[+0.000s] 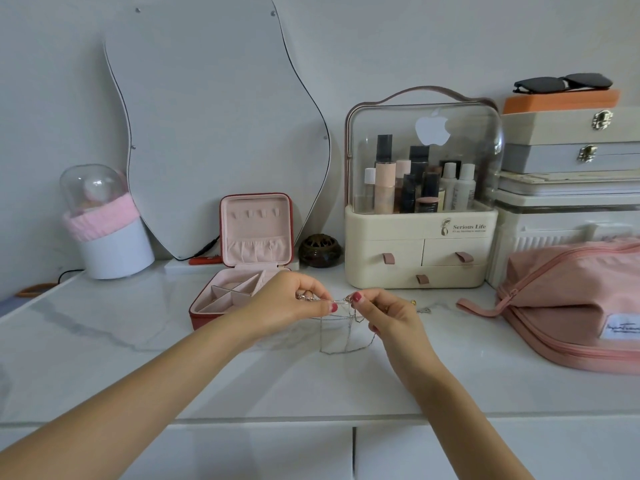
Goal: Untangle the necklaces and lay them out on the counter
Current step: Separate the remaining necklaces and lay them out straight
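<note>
necklaces (341,327) in front of jewellery box (239,292), above tabletop (138,341) | left hand (294,303), right hand (388,313) both pinch knot between them | loops hang below, equally near both

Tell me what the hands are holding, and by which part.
Both hold the tangled necklaces. The left hand and right hand each pinch the chains at the top of the tangle, between thumb and fingertips; loops hang below, over the counter.
</note>
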